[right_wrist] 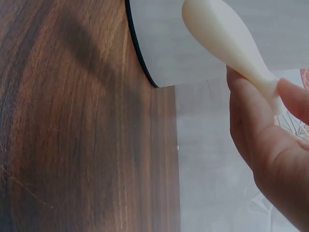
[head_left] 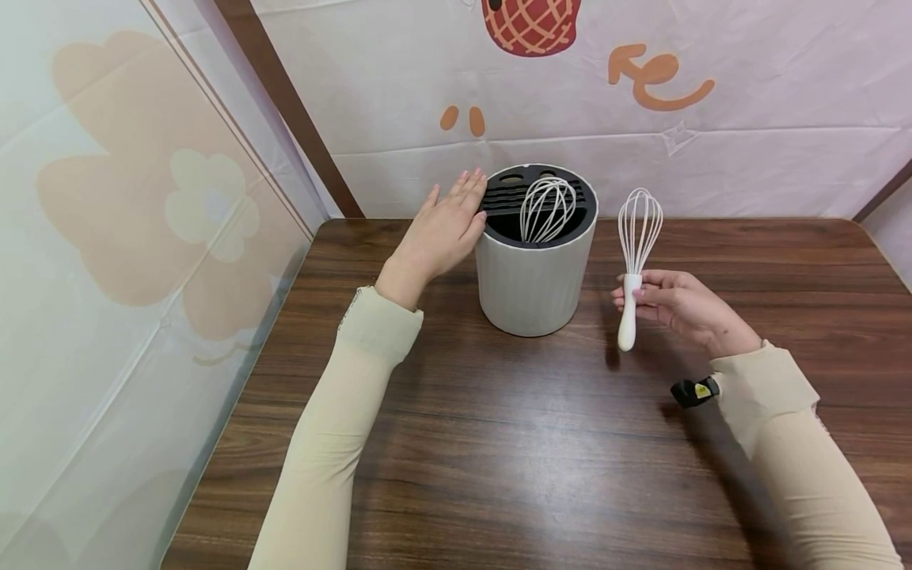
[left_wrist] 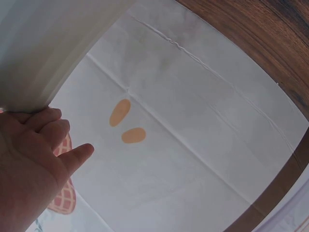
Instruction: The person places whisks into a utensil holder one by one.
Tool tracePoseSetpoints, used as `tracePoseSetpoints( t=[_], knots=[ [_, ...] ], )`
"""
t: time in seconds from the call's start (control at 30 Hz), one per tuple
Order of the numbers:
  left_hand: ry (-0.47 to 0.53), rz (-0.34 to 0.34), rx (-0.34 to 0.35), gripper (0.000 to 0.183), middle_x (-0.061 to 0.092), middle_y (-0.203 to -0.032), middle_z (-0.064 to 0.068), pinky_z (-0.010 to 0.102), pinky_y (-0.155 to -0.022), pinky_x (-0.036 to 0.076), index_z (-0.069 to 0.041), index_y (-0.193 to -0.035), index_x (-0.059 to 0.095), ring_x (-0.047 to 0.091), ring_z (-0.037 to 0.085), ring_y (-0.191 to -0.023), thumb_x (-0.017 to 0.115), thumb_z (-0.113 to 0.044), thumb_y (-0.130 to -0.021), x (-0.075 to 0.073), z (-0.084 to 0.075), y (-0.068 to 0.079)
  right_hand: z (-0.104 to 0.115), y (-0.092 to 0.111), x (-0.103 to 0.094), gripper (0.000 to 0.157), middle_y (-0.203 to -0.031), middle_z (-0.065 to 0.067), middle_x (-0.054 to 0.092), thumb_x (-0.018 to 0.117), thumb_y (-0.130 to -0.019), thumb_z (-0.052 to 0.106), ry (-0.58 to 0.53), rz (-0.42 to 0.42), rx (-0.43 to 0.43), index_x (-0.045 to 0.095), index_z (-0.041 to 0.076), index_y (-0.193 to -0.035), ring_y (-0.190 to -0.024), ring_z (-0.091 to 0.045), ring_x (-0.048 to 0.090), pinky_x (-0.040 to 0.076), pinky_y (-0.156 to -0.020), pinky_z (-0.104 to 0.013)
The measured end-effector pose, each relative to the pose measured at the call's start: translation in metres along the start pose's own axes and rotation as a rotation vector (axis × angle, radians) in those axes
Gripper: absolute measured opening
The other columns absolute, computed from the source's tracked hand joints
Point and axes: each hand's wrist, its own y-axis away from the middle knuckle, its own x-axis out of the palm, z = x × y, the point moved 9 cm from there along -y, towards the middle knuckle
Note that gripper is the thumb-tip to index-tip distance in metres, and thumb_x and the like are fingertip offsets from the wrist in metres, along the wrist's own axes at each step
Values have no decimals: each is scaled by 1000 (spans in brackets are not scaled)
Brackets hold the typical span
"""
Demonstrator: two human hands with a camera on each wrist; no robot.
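Inside the holder (head_left: pixel 530 293), a whisk (head_left: pixel 547 210) escapes wrist views.

Two whisks (head_left: pixel 632 279) (head_left: pixel 549 207) here, count them, two! One holder (head_left: pixel 530 289), just the one! Two hands (head_left: pixel 445 229) (head_left: pixel 680 309), two sleeves (head_left: pixel 335 427) (head_left: pixel 812 451), one table (head_left: pixel 499 451), and there, one black gadget (head_left: pixel 693 392) in sight!

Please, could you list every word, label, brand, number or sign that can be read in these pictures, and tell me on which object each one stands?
No text can be read in any view.
Yellow label on the black wrist device: too small to read.
Orange marks on the backdrop: no word I can make out.
Container, held whisk and other whisk: no lettering visible.
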Motion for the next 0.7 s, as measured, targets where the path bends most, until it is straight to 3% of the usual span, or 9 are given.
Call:
tracePoseSetpoints(
  t=[0.7],
  knots=[
    [7, 0, 3, 56, 7, -158, 1, 40, -115, -1, -12, -153, 9, 0, 11, -143, 17, -35, -103, -1, -1, 0, 8, 1, 6, 31, -104, -16, 68, 40, -95, -11, -54, 20, -53, 63, 2, -111, -101, -22, 65, 50, -87, -29]
  ],
)
